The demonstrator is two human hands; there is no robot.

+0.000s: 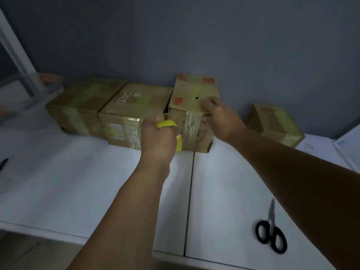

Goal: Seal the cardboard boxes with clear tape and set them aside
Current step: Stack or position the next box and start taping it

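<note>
Box [191, 94] at tabletop [97, 182] far edge, against wall, third in row. Left hand [158, 139] curled round yellow tape roll [167, 124]; right hand [220, 115] pressing flat on box, tape strip [191, 123] down front. Risks: strip wrinkling or self-sticking if slack; scissors [271, 230] well apart at near-right edge. Neighbour box [134, 112] print partly legible: "ORTI"; red marks unreadable.

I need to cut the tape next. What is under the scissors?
The scissors lie flat on the bare white table, near its front edge. Nothing else shows beneath them; the spot they cover is hidden.
</note>
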